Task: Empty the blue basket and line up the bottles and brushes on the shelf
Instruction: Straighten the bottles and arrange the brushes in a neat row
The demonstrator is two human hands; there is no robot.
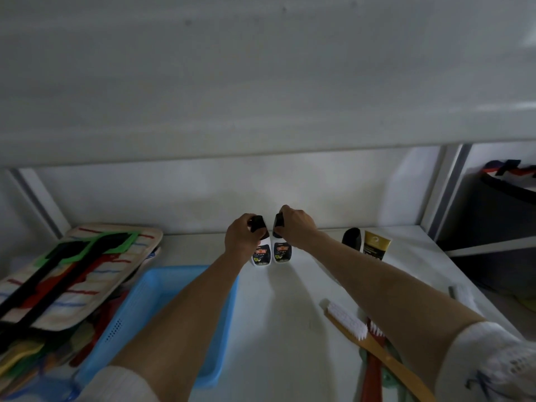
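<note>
Two white bottles with black caps stand side by side near the back of the white shelf [290, 329]. My left hand [240, 239] grips the cap of the left bottle [261, 253]. My right hand [295, 226] grips the cap of the right bottle [282, 252]. Further right stand a black-capped bottle [351, 239] and a gold and black tube [376, 245]. A wooden brush with white bristles [348, 319] and a red brush [374, 358] lie at the front right, partly under my right forearm. The blue basket [150, 303] sits at the front left, under my left forearm.
A striped pad with green, black and red brush-like items [72, 265] rests over a pile of coloured things at the left. The upper shelf board [261, 82] hangs overhead. A dark bin [499, 221] stands beyond the shelf's right post [452, 181].
</note>
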